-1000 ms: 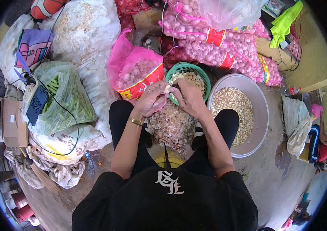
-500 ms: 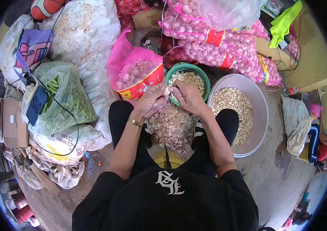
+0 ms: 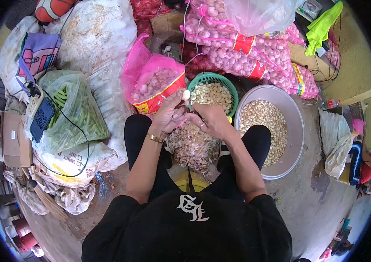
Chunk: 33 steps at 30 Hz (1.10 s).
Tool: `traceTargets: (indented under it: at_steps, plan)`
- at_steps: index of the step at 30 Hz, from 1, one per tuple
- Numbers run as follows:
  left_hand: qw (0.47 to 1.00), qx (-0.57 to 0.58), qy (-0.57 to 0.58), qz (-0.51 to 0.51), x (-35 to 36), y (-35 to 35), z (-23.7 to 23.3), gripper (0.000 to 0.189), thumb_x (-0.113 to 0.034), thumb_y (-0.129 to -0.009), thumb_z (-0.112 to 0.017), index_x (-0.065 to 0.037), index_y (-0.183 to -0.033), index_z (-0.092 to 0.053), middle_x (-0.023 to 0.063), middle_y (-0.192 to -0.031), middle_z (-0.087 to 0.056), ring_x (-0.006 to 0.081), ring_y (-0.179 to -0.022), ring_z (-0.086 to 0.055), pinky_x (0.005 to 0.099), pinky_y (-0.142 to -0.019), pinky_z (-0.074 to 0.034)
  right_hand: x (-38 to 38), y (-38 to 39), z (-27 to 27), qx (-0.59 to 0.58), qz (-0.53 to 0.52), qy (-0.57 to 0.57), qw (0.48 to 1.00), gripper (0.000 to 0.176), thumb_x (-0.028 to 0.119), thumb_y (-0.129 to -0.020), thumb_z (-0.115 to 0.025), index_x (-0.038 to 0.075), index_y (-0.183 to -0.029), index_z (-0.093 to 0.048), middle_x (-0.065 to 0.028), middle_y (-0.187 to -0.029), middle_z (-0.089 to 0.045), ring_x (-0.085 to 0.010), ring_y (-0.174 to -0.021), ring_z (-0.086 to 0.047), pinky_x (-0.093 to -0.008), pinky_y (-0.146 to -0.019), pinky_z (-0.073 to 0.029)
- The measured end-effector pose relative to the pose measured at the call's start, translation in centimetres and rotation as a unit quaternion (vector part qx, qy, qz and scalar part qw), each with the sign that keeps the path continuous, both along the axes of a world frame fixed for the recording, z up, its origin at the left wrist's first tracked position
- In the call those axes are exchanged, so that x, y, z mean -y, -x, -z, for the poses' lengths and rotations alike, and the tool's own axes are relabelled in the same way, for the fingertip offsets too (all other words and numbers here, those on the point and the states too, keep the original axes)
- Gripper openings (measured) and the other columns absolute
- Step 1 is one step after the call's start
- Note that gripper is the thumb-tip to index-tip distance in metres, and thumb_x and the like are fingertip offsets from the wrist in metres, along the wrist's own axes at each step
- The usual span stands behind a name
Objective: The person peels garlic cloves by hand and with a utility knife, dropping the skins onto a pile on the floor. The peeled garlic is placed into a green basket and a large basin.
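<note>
1. I see the left hand (image 3: pixel 170 113) front-left of the round green plastic basket (image 3: pixel 212 77), its grip pinched closed on a small white garlic clove (image 3: pixel 186 94) by the basket's left rim.
2. The right hand (image 3: pixel 213 118) curls before the basket; I can't tell what its grip holds.
3. Papery brownish garlic skins (image 3: pixel 194 146) lie nearer me than the basket.

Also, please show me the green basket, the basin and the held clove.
Green basket (image 3: pixel 213 77): head view, inner far wall.
Basin (image 3: pixel 295 126): head view, inner right wall.
Held clove (image 3: pixel 186 94): head view, its white middle.
</note>
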<state>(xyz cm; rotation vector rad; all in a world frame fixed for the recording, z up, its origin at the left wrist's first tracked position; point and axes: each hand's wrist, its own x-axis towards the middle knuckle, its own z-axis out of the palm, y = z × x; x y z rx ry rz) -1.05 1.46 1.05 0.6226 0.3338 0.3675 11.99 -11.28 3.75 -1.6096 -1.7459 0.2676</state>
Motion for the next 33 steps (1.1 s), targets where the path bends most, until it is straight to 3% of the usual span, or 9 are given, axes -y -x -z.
traceTargets:
  at_steps: [4, 7, 10, 15, 18, 20, 24, 31, 33]
  plan:
    - [0.999, 0.020, -0.028, 0.006, 0.1, 0.3, -0.2, 0.023, -0.023, -0.097, -0.055, -0.004, -0.109, -0.057, -0.0039, -0.061, -0.048, 0.0014, -0.041, -0.034, 0.0171, -0.038, -0.028, 0.5, -0.3, -1.0, -0.077, 0.059, 0.005, 0.995, 0.025, 0.017, -0.082, -0.072, 0.002, -0.096, -0.058, -0.0143, -0.075, -0.060, -0.0287, -0.066, -0.060, -0.0358, -0.061, -0.047]
    - [0.996, -0.002, -0.090, 0.000, 0.3, 0.0, -0.2, 0.022, -0.019, -0.096, -0.057, -0.003, -0.110, -0.060, -0.0047, -0.061, -0.049, 0.0010, -0.042, -0.034, 0.0170, -0.038, -0.028, -0.3, -0.6, -1.3, -0.206, 0.101, -0.096, 0.969, 0.035, 0.009, -0.076, -0.077, 0.003, -0.108, -0.062, -0.0056, -0.086, -0.062, -0.0174, -0.079, -0.059, -0.0283, -0.070, -0.046]
    - [0.990, -0.037, -0.139, -0.008, 0.3, 0.0, -0.1, 0.020, -0.016, -0.095, -0.058, -0.002, -0.109, -0.062, -0.0060, -0.060, -0.047, 0.0006, -0.042, -0.034, 0.0171, -0.038, -0.028, -1.2, -1.1, -0.6, -0.163, 0.066, -0.135, 0.975, 0.027, 0.006, -0.076, -0.076, 0.004, -0.101, -0.067, -0.0056, -0.083, -0.060, -0.0159, -0.080, -0.058, -0.0272, -0.071, -0.045]
    - [0.981, -0.038, -0.192, 0.004, 0.1, -0.1, 0.8, 0.020, -0.016, -0.095, -0.058, -0.002, -0.108, -0.063, -0.0069, -0.059, -0.046, 0.0004, -0.042, -0.034, 0.0173, -0.038, -0.028, -1.3, -1.1, 0.3, -0.205, 0.061, -0.123, 0.969, 0.020, 0.005, -0.075, -0.075, 0.004, -0.094, -0.069, -0.0087, -0.088, -0.061, -0.0219, -0.085, -0.059, -0.0316, -0.075, -0.047]
    - [0.989, -0.027, -0.145, -0.007, 0.6, -0.2, 0.5, 0.020, -0.019, -0.096, -0.057, -0.002, -0.102, -0.065, -0.0059, -0.059, -0.048, 0.0006, -0.041, -0.033, 0.0173, -0.038, -0.029, -1.3, -0.9, 0.3, -0.188, 0.070, -0.142, 0.969, 0.020, 0.004, -0.074, -0.075, 0.005, -0.093, -0.069, -0.0079, -0.088, -0.060, -0.0224, -0.085, -0.059, -0.0322, -0.072, -0.047]
    - [1.000, -0.011, 0.008, -0.025, 0.8, -0.2, 0.0, 0.023, -0.023, -0.097, -0.055, -0.002, -0.097, -0.065, -0.0050, -0.058, -0.048, 0.0009, -0.040, -0.033, 0.0175, -0.038, -0.029, -1.2, -0.8, 0.4, -0.172, 0.072, -0.148, 0.971, 0.020, 0.004, -0.073, -0.076, 0.005, -0.092, -0.069, -0.0073, -0.088, -0.060, -0.0228, -0.084, -0.059, -0.0324, -0.071, -0.047]
    - [0.998, -0.026, -0.001, -0.049, 0.1, 0.2, -0.2, 0.025, -0.026, -0.098, -0.053, -0.003, -0.100, -0.063, -0.0041, -0.058, -0.049, 0.0008, -0.040, -0.034, 0.0176, -0.038, -0.029, -0.3, -1.3, 1.3, -0.120, 0.036, -0.078, 0.989, 0.023, 0.008, -0.071, -0.077, 0.008, -0.093, -0.069, -0.0099, -0.083, -0.061, -0.0266, -0.076, -0.062, -0.0342, -0.067, -0.048]
    - [0.998, 0.030, 0.012, -0.052, 0.1, 0.3, -0.9, 0.029, -0.020, -0.098, -0.052, -0.001, -0.119, -0.057, 0.0059, -0.089, -0.066, 0.0013, -0.042, -0.035, 0.0164, -0.038, -0.030, 0.8, -0.7, 1.4, -0.100, 0.013, 0.014, 0.995, 0.023, 0.010, -0.071, -0.076, 0.004, -0.089, -0.064, -0.0129, -0.080, -0.064, -0.0326, -0.075, -0.063, -0.0379, -0.068, -0.050]
    - [0.998, 0.036, 0.010, -0.048, 0.1, 0.3, -0.9, 0.030, -0.019, -0.098, -0.052, -0.001, -0.121, -0.056, 0.0072, -0.094, -0.067, 0.0014, -0.043, -0.035, 0.0161, -0.038, -0.030, 0.7, -1.1, 1.3, -0.094, 0.017, 0.021, 0.995, 0.021, 0.009, -0.073, -0.075, 0.002, -0.089, -0.063, -0.0119, -0.079, -0.064, -0.0273, -0.073, -0.062, -0.0347, -0.067, -0.048]
